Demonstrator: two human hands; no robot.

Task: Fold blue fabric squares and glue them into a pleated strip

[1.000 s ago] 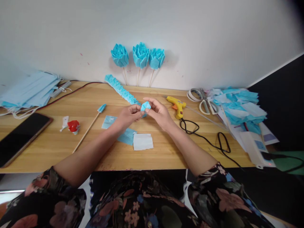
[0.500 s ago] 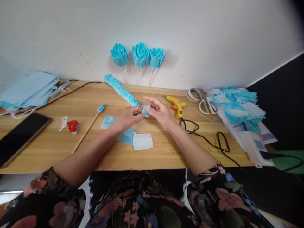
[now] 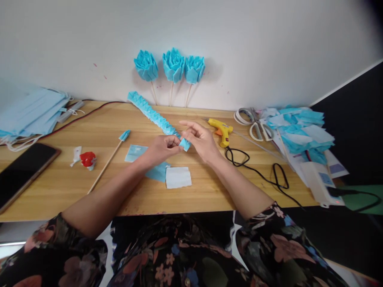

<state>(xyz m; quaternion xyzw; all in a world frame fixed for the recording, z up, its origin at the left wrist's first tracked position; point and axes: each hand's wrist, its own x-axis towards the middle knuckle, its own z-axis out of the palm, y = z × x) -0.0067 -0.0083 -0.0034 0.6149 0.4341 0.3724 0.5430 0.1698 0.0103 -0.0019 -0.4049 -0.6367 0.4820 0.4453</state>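
Between my fingertips is a small folded piece of blue fabric point(image 3: 184, 144), pinched from both sides. My left hand point(image 3: 163, 150) closes on its left edge, and my right hand point(image 3: 201, 140) grips it with thumb and fingers from above right. Just behind my hands, a row of folded blue petals point(image 3: 151, 113) slants back to the left. Several flat squares lie below my left wrist, among them a blue one point(image 3: 158, 172) and a white one point(image 3: 178, 177). Left of them rests a stick with a blue bud tip point(image 3: 124, 136).
Three blue fabric flowers point(image 3: 174, 65) on sticks lean against the wall. At right are a yellow glue gun point(image 3: 220, 129) with its cord, tape point(image 3: 243, 116), scissors point(image 3: 261, 131) and a blue-white fabric pile point(image 3: 299, 127). At left are face masks point(image 3: 32, 111), a phone point(image 3: 25, 171) and a red wrapper point(image 3: 87, 159).
The folded blue piece has turned between my fingers and now points lower, with more of its flat face showing. The camera view has shifted slightly.
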